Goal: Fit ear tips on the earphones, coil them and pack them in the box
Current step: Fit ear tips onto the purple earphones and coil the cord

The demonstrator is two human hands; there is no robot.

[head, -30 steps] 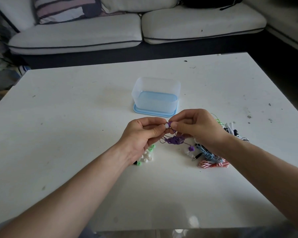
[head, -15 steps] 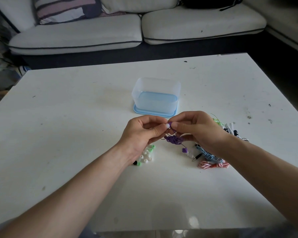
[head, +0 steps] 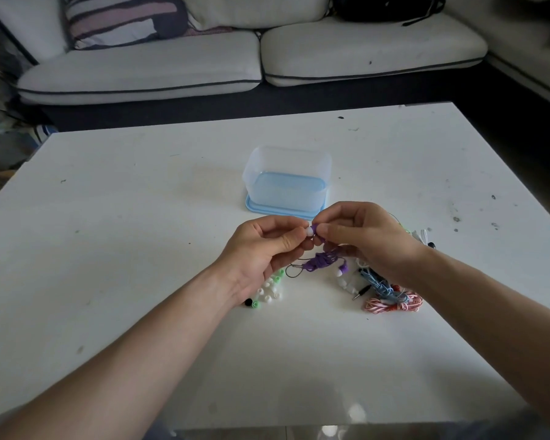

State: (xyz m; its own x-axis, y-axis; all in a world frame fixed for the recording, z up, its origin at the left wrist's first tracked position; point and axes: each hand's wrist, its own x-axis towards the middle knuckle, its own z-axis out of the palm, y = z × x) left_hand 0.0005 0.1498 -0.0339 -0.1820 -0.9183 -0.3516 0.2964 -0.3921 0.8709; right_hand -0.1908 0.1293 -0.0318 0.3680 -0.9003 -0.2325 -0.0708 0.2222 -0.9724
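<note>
White ear tip (head: 308,230), pinched by our left hand (head: 264,249), meets the purple earbud (head: 315,228) our right hand (head: 365,239) grips; pushed askew, it may pop off.

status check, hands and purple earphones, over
Left hand pinches white ear tip, right hand pinches purple earbud, held together. Box behind hands, nothing between.

White table (head: 140,217), top marked with scattered dark specks. Centre-far: clear box (head: 288,173), open side up, standing on its blue lid (head: 251,208). Near-centre: loose ear tips (head: 269,292), white, green, one black. To their right: heap of coiled earphones, blue cord (head: 380,285) touching red-and-white cord (head: 394,304).
</note>
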